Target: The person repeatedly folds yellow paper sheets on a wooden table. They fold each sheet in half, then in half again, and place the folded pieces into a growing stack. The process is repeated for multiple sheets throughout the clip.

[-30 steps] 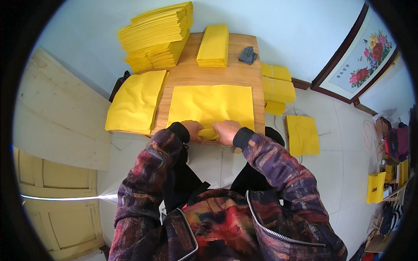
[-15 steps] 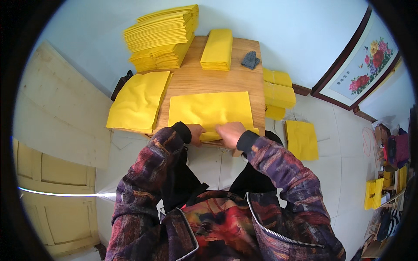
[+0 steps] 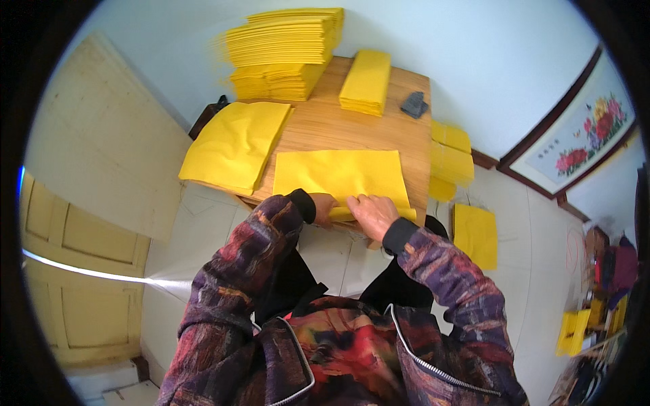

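A yellow felt-like sheet [image 3: 342, 170] lies flat at the near edge of the wooden table [image 3: 399, 145], its near side turned up in a narrow fold. My left hand [image 3: 325, 208] is closed on that fold left of its middle, its fingertips partly hidden. Just right of it, my right hand [image 3: 374, 215] grips the same fold from above, fingers bent over it and the thumb out of sight. To the left, a pile of flat yellow sheets [image 3: 233, 145] slightly overhangs the table's edge.
Tall stacks of folded yellow pieces [image 3: 281, 51] stand at the back left, with a smaller stack [image 3: 365, 81] beside them. A grey cloth [image 3: 414, 105] lies at the far right corner. Yellow bundles [image 3: 452, 162] and another yellow stack [image 3: 475, 235] sit right of the table.
The view has shifted, so the table appears farther right. My right hand's fingers now lie more across the top of the fold; my left hand stays at the near edge.
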Demonstrator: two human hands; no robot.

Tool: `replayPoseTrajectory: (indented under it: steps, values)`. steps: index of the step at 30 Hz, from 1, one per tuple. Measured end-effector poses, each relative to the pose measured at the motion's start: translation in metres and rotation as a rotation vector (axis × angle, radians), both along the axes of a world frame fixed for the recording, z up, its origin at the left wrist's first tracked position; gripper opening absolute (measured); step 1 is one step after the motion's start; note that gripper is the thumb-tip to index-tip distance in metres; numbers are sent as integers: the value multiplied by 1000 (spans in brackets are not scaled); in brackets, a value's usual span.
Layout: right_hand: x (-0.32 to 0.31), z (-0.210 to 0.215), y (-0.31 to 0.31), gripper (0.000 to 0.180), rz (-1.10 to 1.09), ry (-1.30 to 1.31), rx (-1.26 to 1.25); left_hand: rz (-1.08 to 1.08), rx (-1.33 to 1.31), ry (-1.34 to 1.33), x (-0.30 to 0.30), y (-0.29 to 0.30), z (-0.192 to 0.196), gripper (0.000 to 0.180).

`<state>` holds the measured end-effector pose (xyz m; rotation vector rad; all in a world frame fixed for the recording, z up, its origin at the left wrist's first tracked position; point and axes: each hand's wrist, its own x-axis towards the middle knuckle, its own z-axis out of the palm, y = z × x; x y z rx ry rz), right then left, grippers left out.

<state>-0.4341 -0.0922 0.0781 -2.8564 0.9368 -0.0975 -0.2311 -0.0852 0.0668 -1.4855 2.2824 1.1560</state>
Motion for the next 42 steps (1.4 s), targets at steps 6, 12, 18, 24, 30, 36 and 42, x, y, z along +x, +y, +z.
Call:
replayPoseTrajectory:
  steps: [6, 12, 18, 24, 30, 36, 42]
  values:
    - [1, 5, -26, 52, -10, -41, 765, 9, -592, -239, -15, 30, 7, 37]
    - [-1, 7, 12, 45, 30, 90, 34, -4, -286, -192, -9, 28, 18, 34]
    - [3, 27, 5, 55, 60, 11, 636, 7, -542, -208, -15, 57, 44, 26]
    - [-2, 41, 51, 50, 66, 69, 372, -10, -353, -295, -9, 90, 57, 27]
    - [6, 32, 66, 54, 220, 28, 670, -140, -294, -238, 1, 111, 67, 34]
    - [3, 18, 80, 41, 145, 62, 480, -152, -200, -275, 10, 117, 48, 30]
    - [11, 22, 70, 49, 275, 122, 586, -181, -138, -151, 19, 116, 61, 41]
